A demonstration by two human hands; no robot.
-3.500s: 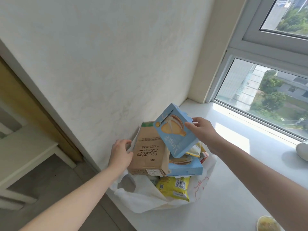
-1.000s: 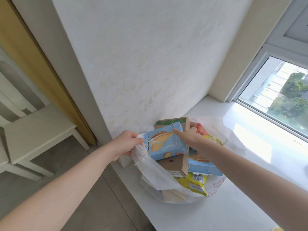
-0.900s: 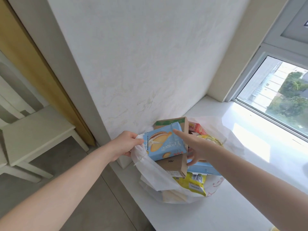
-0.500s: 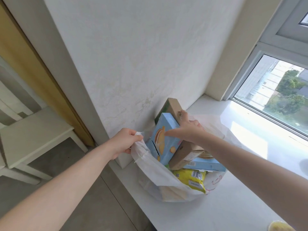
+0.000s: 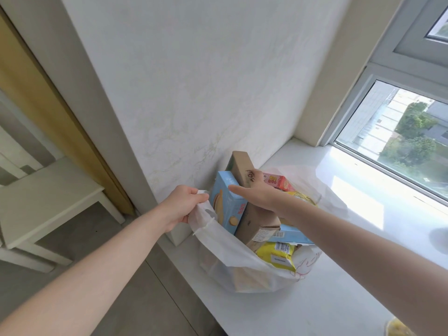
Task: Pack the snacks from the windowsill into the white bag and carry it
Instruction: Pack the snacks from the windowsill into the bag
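The white bag [image 5: 225, 248] is set at the windowsill's [image 5: 327, 299] left edge, mouth upward; a blue box [image 5: 228, 207] and a brown box [image 5: 257, 224] are stood on end inside, leaning toward the wall; their print cannot be read; the rim is pinched by the left hand [image 5: 184, 207]; the brown box is clasped by the right hand [image 5: 259, 192]; open sill lies rightward.

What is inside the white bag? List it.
In the white bag: upright blue box, brown box, red box, flat blue box, yellow packet. Whatever lies beneath them is covered.
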